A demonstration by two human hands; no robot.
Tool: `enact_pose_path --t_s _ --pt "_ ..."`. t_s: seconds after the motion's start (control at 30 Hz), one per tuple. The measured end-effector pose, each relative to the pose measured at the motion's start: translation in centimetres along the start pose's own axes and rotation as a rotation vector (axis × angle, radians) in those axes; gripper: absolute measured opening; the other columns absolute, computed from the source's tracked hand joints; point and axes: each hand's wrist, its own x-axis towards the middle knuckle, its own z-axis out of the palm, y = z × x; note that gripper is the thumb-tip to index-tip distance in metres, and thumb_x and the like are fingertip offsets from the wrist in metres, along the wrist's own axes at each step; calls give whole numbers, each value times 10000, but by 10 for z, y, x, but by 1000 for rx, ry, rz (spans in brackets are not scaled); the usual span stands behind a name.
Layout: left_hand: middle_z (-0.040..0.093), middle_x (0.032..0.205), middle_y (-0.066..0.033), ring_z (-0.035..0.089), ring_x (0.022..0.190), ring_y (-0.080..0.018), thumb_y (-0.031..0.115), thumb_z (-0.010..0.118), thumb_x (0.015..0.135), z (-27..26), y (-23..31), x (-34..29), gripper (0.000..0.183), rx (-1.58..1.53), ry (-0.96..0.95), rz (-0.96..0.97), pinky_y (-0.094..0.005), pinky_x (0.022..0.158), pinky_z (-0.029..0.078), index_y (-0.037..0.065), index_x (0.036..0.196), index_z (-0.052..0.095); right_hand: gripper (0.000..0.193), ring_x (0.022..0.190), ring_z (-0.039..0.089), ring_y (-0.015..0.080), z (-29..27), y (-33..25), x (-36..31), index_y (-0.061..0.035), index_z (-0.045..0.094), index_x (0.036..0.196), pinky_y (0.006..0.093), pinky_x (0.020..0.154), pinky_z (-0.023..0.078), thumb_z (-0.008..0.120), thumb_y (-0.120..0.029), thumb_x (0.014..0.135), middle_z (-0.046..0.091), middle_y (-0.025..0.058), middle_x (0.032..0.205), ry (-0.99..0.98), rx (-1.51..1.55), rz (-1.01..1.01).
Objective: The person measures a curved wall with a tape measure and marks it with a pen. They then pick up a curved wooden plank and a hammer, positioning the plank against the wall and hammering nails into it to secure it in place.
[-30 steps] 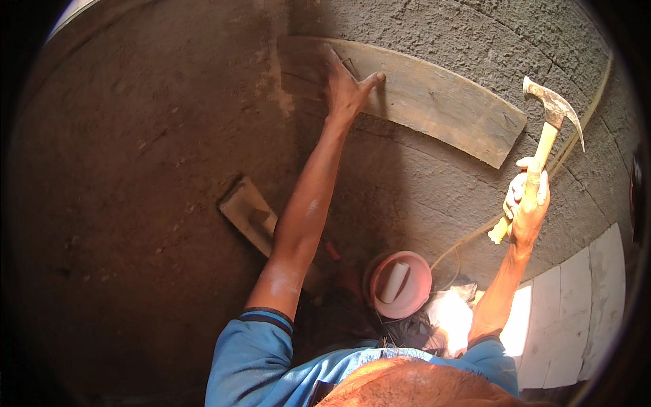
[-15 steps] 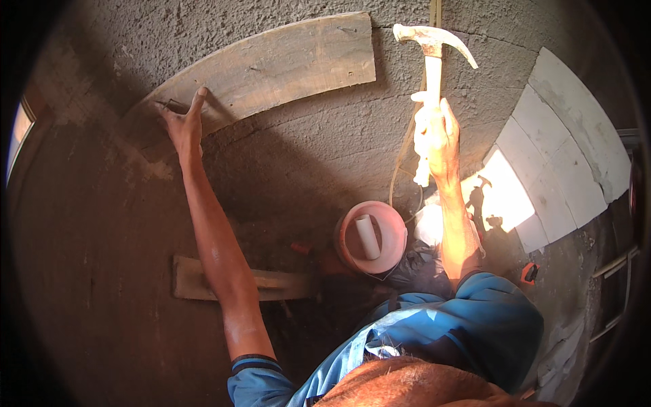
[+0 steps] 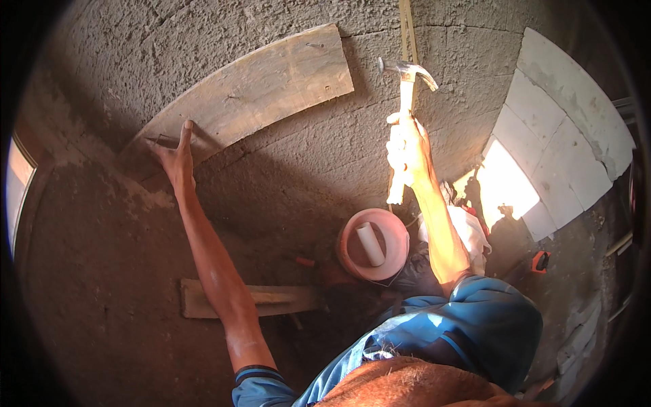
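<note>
A curved wooden board lies against the rough grey wall, with nails sticking out of its face. My left hand presses on the board's left end, thumb and forefinger spread apart. A nail juts out beside those fingertips; whether they touch it, I cannot tell. To the right of the board, my right hand is wrapped round the pale handle of a claw hammer. The hammer stands head up, its claw pointing right, clear of the board.
Below stands a pink bucket with a white cylinder inside. A plank lies under my left forearm. White panels line the right side. An orange-and-black tool sits at right. A yellowish strip runs down the wall.
The hammer in my right hand has come lower and a little left. My left hand keeps its place on the board. The whole view has shifted slightly.
</note>
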Motion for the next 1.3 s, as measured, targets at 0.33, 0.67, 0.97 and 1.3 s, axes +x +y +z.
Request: enact_pose_path --t_s 0.33,0.67,0.97,1.3 --pt "100 1617 -228 112 1502 -348 570 817 720 -3 -4 -1 1291 81 44 -5 -451 1221 147 -2 1560 20 501 539 451 92 46 -113 97 -43 624 1003 299 518 412 449 -512 1020 466 -19 644 -37 -1133 -644" --pt "100 1611 -249 96 1506 -341 534 815 745 3 -1 -1 1255 30 20 41 -426 1224 122 -40 1550 40 495 638 522 195 52 -123 95 -24 571 925 397 622 442 501 -509 993 529 78 676 -122 -1279 -553" --pt "79 1614 -238 93 1503 -347 533 819 740 6 -7 2 1268 24 19 -18 -446 1231 119 -19 1553 18 308 570 425 69 5 2 64 -51 535 936 252 500 371 559 -348 1014 454 -31 673 62 -617 -565" --pt "140 1603 -234 161 1492 -330 537 824 733 -5 7 -2 1276 34 -28 -74 -427 1217 172 -11 1557 19 334 495 433 88 59 37 31 -67 405 902 242 425 372 405 -358 1066 441 13 685 112 -189 -896"
